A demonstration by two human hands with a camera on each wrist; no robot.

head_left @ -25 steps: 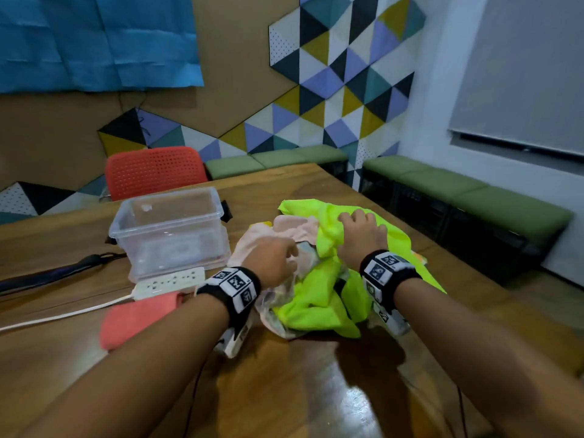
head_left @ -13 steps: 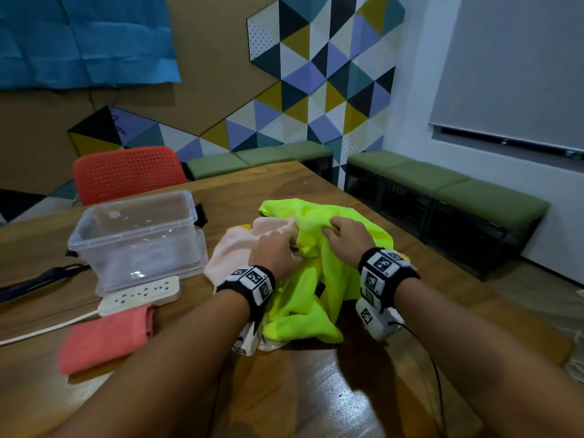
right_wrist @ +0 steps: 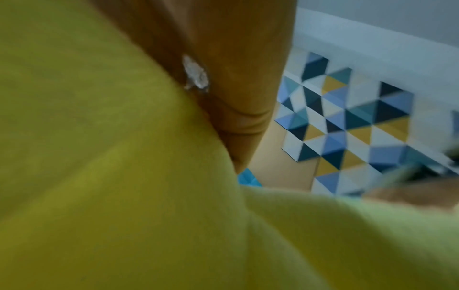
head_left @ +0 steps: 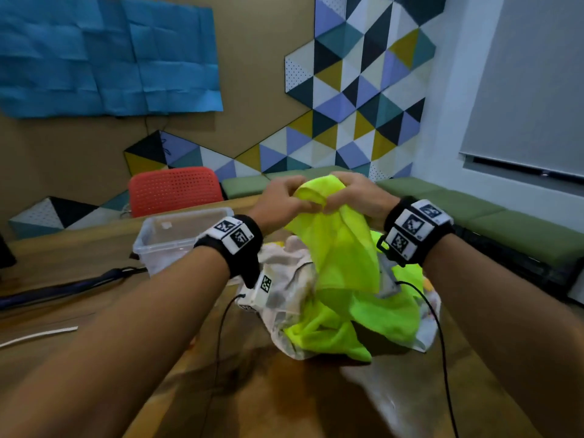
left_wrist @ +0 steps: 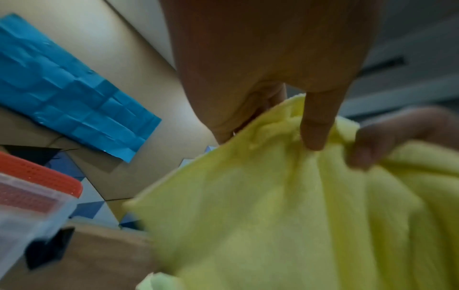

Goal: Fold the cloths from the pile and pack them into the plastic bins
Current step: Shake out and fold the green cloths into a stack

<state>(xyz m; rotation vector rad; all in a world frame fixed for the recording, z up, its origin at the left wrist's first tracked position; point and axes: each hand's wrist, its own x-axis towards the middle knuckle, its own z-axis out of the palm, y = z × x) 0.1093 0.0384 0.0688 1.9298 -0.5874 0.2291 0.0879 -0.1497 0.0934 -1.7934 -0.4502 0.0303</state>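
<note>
A neon yellow cloth (head_left: 341,257) hangs from both hands above the pile (head_left: 294,298) of pale cloths and more yellow cloth on the wooden table. My left hand (head_left: 281,200) pinches its top edge on the left, and my right hand (head_left: 350,194) pinches it right beside. In the left wrist view the yellow cloth (left_wrist: 273,206) is bunched under my left hand's thumb (left_wrist: 315,125). Yellow cloth (right_wrist: 149,196) fills most of the right wrist view. A clear plastic bin (head_left: 177,235) stands on the table to the left of the pile.
A red perforated chair (head_left: 173,194) stands behind the bin. Dark and white cables (head_left: 63,289) run along the table's left side. Green benches (head_left: 505,222) line the wall on the right. The wooden table (head_left: 284,390) spreads below my arms.
Both hands have lifted the yellow cloth up off the pile, from table level to well above it. The view has tilted upward; the pink cloth and power strip have left the frame.
</note>
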